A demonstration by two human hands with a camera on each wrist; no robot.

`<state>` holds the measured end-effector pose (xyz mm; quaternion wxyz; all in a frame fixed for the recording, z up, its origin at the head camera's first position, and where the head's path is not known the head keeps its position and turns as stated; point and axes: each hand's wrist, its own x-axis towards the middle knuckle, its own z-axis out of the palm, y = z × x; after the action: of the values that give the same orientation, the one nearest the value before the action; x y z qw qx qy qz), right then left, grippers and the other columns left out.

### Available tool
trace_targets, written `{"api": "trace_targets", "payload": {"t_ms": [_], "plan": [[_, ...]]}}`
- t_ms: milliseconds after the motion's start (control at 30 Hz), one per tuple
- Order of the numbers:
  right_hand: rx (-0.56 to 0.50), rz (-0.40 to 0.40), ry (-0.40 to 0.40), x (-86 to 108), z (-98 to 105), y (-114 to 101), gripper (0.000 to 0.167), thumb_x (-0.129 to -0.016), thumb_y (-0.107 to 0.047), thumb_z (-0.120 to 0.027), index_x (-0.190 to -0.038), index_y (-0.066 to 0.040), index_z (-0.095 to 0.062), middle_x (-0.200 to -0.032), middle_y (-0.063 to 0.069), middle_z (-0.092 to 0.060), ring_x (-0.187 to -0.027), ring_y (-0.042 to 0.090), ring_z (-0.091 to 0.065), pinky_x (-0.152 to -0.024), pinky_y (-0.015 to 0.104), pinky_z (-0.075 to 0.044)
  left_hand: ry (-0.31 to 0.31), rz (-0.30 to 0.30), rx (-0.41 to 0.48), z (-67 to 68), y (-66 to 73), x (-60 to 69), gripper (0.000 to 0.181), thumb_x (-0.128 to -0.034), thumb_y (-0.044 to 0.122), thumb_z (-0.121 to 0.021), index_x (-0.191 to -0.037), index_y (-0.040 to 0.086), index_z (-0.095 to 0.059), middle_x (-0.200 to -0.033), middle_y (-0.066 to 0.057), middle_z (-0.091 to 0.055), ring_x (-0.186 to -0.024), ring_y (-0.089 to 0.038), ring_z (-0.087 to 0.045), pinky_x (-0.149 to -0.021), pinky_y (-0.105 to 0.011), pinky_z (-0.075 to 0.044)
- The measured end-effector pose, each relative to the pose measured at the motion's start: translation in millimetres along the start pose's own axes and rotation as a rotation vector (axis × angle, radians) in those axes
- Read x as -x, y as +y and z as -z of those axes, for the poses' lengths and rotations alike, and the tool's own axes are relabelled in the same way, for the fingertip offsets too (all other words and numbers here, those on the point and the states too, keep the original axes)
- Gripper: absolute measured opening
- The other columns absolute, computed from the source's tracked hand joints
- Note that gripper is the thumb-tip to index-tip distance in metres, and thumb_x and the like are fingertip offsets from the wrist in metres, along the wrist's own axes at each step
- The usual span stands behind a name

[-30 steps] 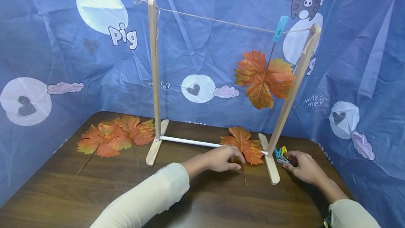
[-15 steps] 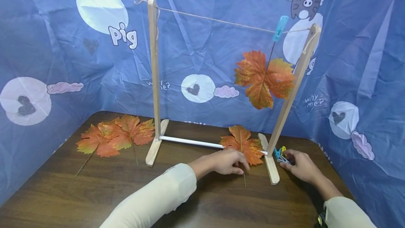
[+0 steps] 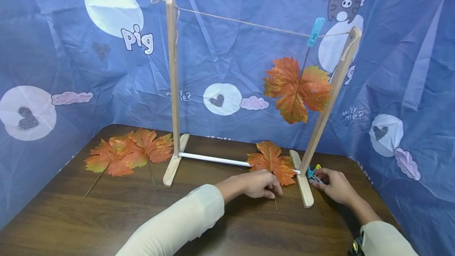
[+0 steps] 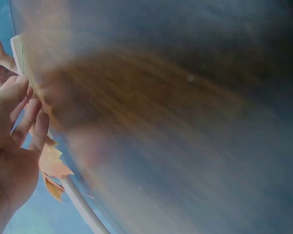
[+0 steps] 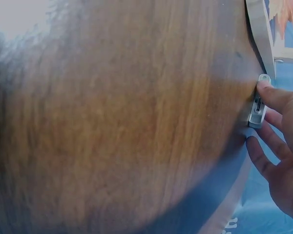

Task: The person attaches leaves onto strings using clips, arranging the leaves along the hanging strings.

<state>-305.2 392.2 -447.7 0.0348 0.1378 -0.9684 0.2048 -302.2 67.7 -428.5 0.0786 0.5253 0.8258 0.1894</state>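
Observation:
My left hand (image 3: 261, 184) is at the stem of an orange artificial leaf (image 3: 271, 157) lying across the rack's white bar. Its thumb and index finger pinch the thin stem, whose end sticks out below. My right hand (image 3: 337, 187) pinches a grey clothespin (image 5: 258, 107) just right of the rack's right foot (image 3: 306, 194). Close beside it on the table are a blue clothespin (image 3: 310, 172) and a yellow clothespin (image 3: 318, 166), partly hidden. Another leaf (image 3: 296, 90) hangs by its stem from a light-blue clothespin (image 3: 314, 32) on the string (image 3: 241, 21).
The wooden rack has a left post (image 3: 173, 78), a right post (image 3: 330, 102) and a low white bar (image 3: 213, 159). Two overlapping leaves (image 3: 117, 155) lie on the brown table (image 3: 89, 224) at the left. A blue printed cloth (image 3: 227, 58) surrounds the table.
My left hand has shifted slightly right and down along the stem. The right hand has moved a little left with the grey clothespin. The hanging leaf stays in place.

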Motion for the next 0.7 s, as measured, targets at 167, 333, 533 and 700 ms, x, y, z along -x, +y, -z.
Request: {"api": "trace_targets", "payload": {"t_ms": [167, 333, 533, 700], "plan": [[-0.020, 0.003, 0.016, 4.7, 3, -2, 0.031, -0.090, -0.014, -0.079, -0.113, 0.005, -0.070, -0.092, 0.007, -0.074, -0.084, 0.021, -0.070, -0.076, 0.041, -0.056, 0.004, -0.008, -0.005, -0.6, 0.9, -1.5, 0.021, -0.0984, 0.014, -0.071, -0.119, 0.014, -0.076, -0.116, 0.007, -0.073, -0.107, -0.005, -0.066, -0.089, -0.008, -0.044], [-0.033, 0.000, 0.044, 9.3, 8, -4, 0.033, -0.089, -0.014, -0.080, -0.113, 0.007, -0.070, -0.091, 0.007, -0.074, -0.083, 0.020, -0.069, -0.072, 0.035, -0.055, 0.027, -0.029, -0.035, 0.7, 2.8, -1.5, 0.019, -0.0985, 0.014, -0.071, -0.117, 0.014, -0.077, -0.115, 0.007, -0.074, -0.104, -0.004, -0.066, -0.088, -0.008, -0.043], [-0.054, -0.007, 0.038, 11.9, 12, -6, 0.035, -0.090, -0.014, -0.079, -0.116, 0.008, -0.069, -0.093, 0.006, -0.074, -0.083, 0.018, -0.068, -0.066, 0.028, -0.053, 0.048, -0.047, -0.049, 5.5, 5.8, 2.0, 0.017, -0.0987, 0.017, -0.071, -0.114, 0.012, -0.078, -0.110, 0.006, -0.075, -0.097, -0.002, -0.065, -0.084, -0.007, -0.043], [-0.127, 0.014, 0.006, 14.0, 15, -11, 0.036, -0.092, -0.014, -0.078, -0.118, 0.009, -0.068, -0.093, 0.007, -0.073, -0.082, 0.017, -0.069, -0.065, 0.027, -0.054, 0.059, -0.069, -0.031, 9.1, 5.2, 5.1, 0.017, -0.0985, 0.018, -0.071, -0.111, 0.010, -0.078, -0.108, 0.004, -0.075, -0.095, -0.003, -0.065, -0.083, -0.008, -0.044]]}}
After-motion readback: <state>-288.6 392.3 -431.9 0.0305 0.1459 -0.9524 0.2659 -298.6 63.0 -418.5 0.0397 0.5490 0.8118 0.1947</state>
